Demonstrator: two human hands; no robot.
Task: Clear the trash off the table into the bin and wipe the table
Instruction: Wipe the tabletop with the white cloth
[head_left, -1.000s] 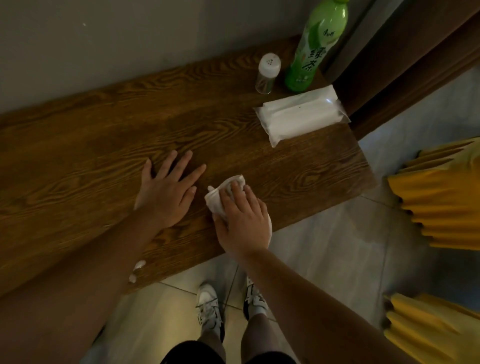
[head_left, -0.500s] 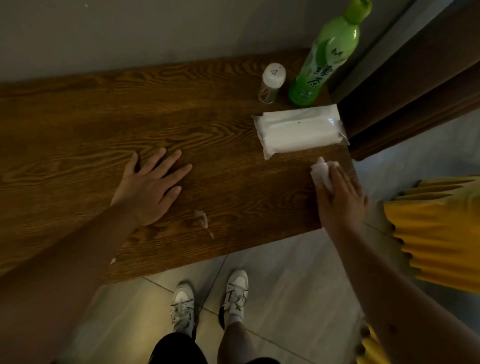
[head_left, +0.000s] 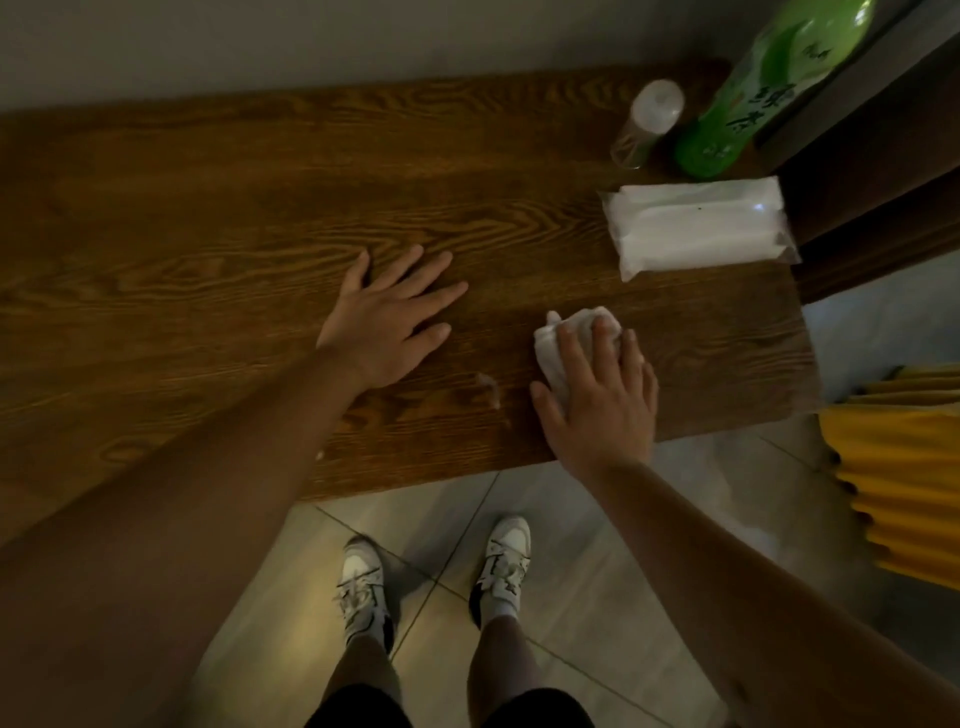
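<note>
The dark brown wood-grain table (head_left: 218, 249) ran across the upper half of the frame, its far edge against a pale wall along the top and its near edge slanting from the lower left up toward the right, where it ended at a corner at centre right. Most of its left and middle surface lay bare, giving wide room there. The left hand (head_left: 387, 317) lay flat near the centre of the frame, palm down and fingers spread, holding nothing. Just to its right, the right hand (head_left: 597, 395) pressed down with fingers loosely curved over a crumpled white wipe (head_left: 566, 338), which sat on the wood close to the near edge; between the two hands a small pale scrap (head_left: 488, 387) lay on the surface, blurred. At upper right, a flat white pack of wipes in clear wrap (head_left: 696, 228) lay beside the table's right end. Behind it stood a small clear bottle with a white cap (head_left: 647, 124) and a tall green plastic drink bottle (head_left: 753, 104), near each other at the far corner; their contents could not be judged. A yellow pleated object (head_left: 904, 478) stood on the floor at the right edge, beyond the table corner. Below, two white sneakers (head_left: 363, 587) stood on the grey tiled floor (head_left: 623, 545).
</note>
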